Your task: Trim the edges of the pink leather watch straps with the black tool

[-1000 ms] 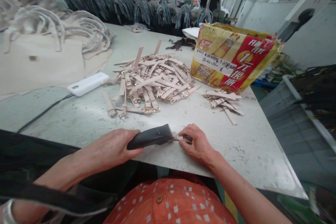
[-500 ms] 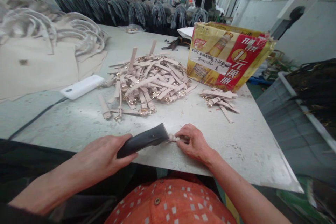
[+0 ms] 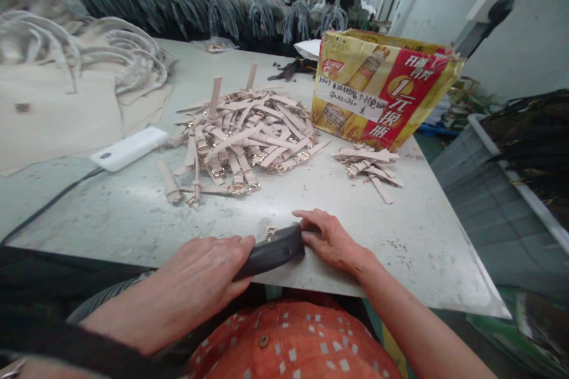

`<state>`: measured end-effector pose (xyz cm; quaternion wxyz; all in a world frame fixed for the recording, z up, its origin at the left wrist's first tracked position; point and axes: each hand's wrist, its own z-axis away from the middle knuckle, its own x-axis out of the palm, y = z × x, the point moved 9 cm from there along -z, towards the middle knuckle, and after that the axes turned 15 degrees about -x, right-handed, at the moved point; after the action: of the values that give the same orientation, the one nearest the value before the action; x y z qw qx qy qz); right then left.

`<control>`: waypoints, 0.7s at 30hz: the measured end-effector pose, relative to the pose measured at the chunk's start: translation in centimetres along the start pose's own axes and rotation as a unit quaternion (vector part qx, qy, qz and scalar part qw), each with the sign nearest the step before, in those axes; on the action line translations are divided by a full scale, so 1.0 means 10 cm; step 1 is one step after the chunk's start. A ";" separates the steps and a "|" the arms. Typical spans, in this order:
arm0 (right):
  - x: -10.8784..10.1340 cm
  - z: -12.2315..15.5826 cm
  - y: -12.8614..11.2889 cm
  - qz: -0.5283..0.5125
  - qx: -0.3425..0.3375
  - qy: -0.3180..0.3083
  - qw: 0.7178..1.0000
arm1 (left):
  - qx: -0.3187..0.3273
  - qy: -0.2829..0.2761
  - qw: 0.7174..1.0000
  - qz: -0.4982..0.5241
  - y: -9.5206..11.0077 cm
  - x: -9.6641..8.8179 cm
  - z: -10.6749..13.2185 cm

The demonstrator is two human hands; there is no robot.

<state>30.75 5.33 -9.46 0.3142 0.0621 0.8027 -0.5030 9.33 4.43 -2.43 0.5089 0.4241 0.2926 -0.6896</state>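
My left hand [image 3: 217, 260] is wrapped round a curved black handheld tool [image 3: 278, 251], low over the near part of the table. Just behind the tool a small gold buckle [image 3: 271, 232] shows; any strap joined to it is hidden. At the tool's right end is my right hand [image 3: 331, 240], with curled fingers and thumb close against that end. What it grips there, if anything, is hidden. Farther back lies a large pile of pale pink buckled straps [image 3: 249, 136]. A smaller pile of straps [image 3: 371, 166] lies to the right, in front of the box.
A yellow and red cardboard box [image 3: 382, 92] stands at the right back. On the left are a white slab-like device [image 3: 130, 148] with a black cord and stacked cream bag pieces [image 3: 57, 112]. A grey bin [image 3: 498, 201] stands beyond the table's right edge.
My left hand and the black tool have moved right, and the tool now covers the spot where my right hand held a strap. A buckle now shows behind the tool.
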 end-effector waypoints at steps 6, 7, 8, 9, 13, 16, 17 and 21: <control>0.00 0.00 0.04 -0.023 0.015 0.000 1.000 | -0.010 0.004 1.000 -0.024 -0.09 0.04 -0.03; 0.01 0.00 0.04 -0.024 0.014 0.002 1.000 | -0.018 -0.001 0.999 -0.028 -0.11 0.04 -0.01; 0.01 -0.01 0.04 -0.025 0.014 0.005 1.000 | -0.025 -0.010 0.999 -0.032 -0.13 0.03 0.01; 0.01 -0.01 0.04 -0.025 0.014 0.009 1.000 | -0.031 -0.019 0.999 -0.034 -0.14 0.02 0.03; 0.02 -0.01 0.05 -0.025 0.021 0.012 0.999 | -0.035 -0.028 0.998 -0.037 -0.09 0.00 0.08; 0.01 -0.01 0.07 -0.026 0.022 0.005 0.999 | -0.021 0.006 1.000 -0.022 0.00 0.00 0.03; 0.00 -0.01 0.08 -0.025 0.023 0.003 0.999 | -0.015 0.019 1.000 -0.010 0.03 0.00 0.00; -0.02 -0.01 0.11 -0.015 0.024 0.007 1.000 | -0.017 0.036 0.998 0.040 0.03 0.02 -0.11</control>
<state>31.30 5.99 -10.19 0.2997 0.0616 0.7932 -0.5265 9.91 5.18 -3.14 0.5325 0.4512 0.3049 -0.6480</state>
